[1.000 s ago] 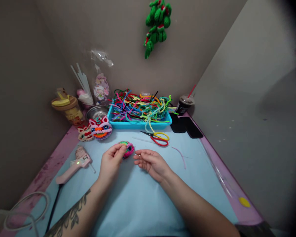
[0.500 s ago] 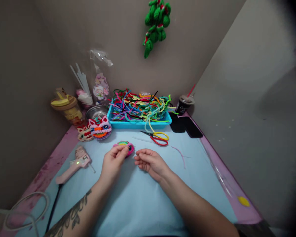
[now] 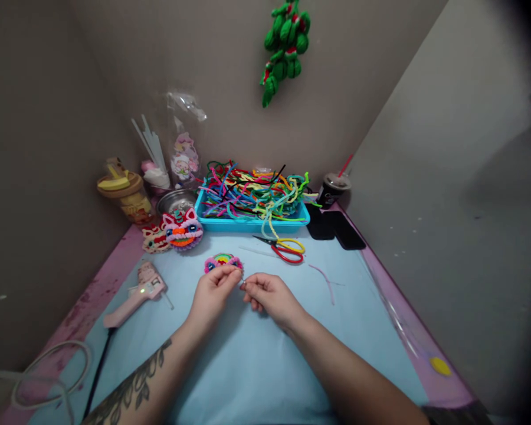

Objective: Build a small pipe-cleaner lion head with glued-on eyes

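Both forearms come in from the bottom edge over the light blue mat (image 3: 248, 366) that covers the pink worktop (image 3: 407, 330); left forearm has a tattoo.

Left hand (image 3: 212, 295): fingers pinched on the near edge of a small round pipe-cleaner piece (image 3: 222, 261), pink rim, green/yellow centre. The piece sits mid-mat, just beyond the fingertips; can't tell whether it's lifted or resting on the mat.

Right hand (image 3: 268, 294): thumb and forefinger closed together right beside the left fingertips, close to touching. Something thin seems to be pinched between them, too small to identify.

Left of the hands: pink glue gun (image 3: 137, 292) lying on the mat, small green light on, black cord running toward the near edge. White cable loop (image 3: 48, 378) at the near left corner.

Beyond the hands: red and yellow scissors (image 3: 285, 248), flat on the mat. A loose purple strand (image 3: 325, 280) lies to the right of them.

Further back: blue tray (image 3: 248, 224) piled with mixed-colour pipe cleaners (image 3: 252, 192), some hanging over the front rim. Left of the tray, two finished lion-head figures (image 3: 181, 230), then a metal bowl (image 3: 174, 202), a yellow-lidded jar (image 3: 121, 192) and a clear bag (image 3: 183, 156). Right of the tray: two dark phones (image 3: 336, 227) and a lidded cup with a red straw (image 3: 334, 186).

On the back wall, a green pipe-cleaner ornament (image 3: 285, 47) hangs.
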A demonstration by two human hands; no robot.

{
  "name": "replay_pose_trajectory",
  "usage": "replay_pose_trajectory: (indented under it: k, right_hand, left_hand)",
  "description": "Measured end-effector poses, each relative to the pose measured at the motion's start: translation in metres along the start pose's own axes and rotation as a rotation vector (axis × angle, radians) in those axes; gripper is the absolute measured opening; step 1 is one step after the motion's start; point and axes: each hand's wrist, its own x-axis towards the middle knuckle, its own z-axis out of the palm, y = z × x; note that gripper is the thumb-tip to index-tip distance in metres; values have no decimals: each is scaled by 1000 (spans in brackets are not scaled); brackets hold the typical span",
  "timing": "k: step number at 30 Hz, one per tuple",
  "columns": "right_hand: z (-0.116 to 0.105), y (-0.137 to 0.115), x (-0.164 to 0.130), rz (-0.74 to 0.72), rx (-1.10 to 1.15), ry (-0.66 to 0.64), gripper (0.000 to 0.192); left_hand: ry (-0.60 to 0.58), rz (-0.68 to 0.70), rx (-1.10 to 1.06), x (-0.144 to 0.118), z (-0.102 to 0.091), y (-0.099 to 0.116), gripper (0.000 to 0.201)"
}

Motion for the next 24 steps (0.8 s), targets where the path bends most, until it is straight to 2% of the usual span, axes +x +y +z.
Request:
replay_pose_trajectory:
  k: [2,7,9,11,17,24]
  right_hand:
    - [0,1,0,-15,0,-9,23]
    - [0,-6,-4,-44,-75,55,21]
    - [1,-11,-8,-30,-135,52,19]
    - [2,-15,-13,-9,-186,30,18]
    - [7,-14,-18,-13,-285,7,17]
    - [6,-13,-17,-32,-318,14,14]
  left_hand:
    - [14,-54,-144,0,2,2,22]
    - [53,-193,-711,4,1,15,24]
    - [80,-210,-824,5,0,20,25]
    - [70,-202,-864,4,0,24,27]
    - [-105,-205,-869,-2,1,27,41]
    - [-162,-242,-837,-3,3,22,45]
